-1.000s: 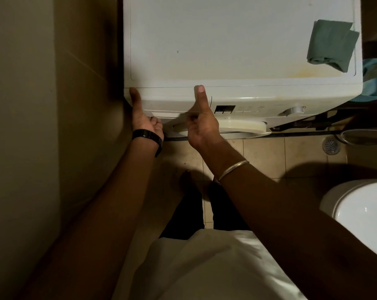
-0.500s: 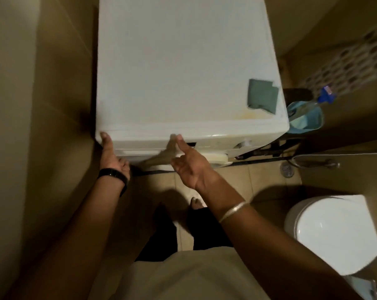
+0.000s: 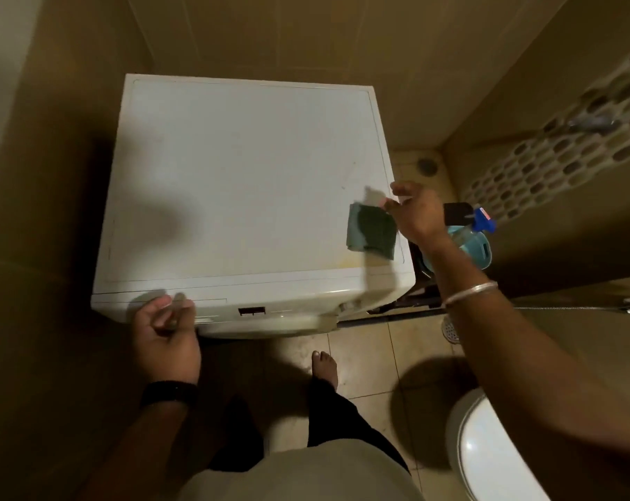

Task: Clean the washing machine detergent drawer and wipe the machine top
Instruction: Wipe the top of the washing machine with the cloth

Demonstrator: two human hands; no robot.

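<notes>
One washing machine point(image 3: 241, 182) stood against the tiled wall, its white top seen from above. One folded green cloth point(image 3: 371, 231) lay on that top near the front right corner, with a yellowish stain on the surface just in front of it. The detergent drawer point(image 3: 212, 307) sat closed in the front panel at the left, beside one small dark display.

Two hands were in view. The left hand point(image 3: 165, 341), with a black band on its wrist, hung in front of the drawer with fingers loosely curled and holding nothing; blur hid whether the fingertips touched the panel. The right hand point(image 3: 416, 213), with one metal bangle on its forearm, hovered at the cloth's right edge, fingers spread and relaxed; whether it touched the cloth could not be told.

Right of the machine stood one light-blue container point(image 3: 481, 247) and one spray bottle point(image 3: 483, 219) with a blue head. The floor was beige tile with two round drains, one behind the machine and one in front. One white toilet point(image 3: 487, 461) showed at lower right, and one bare foot point(image 3: 324, 367) stood on the floor.
</notes>
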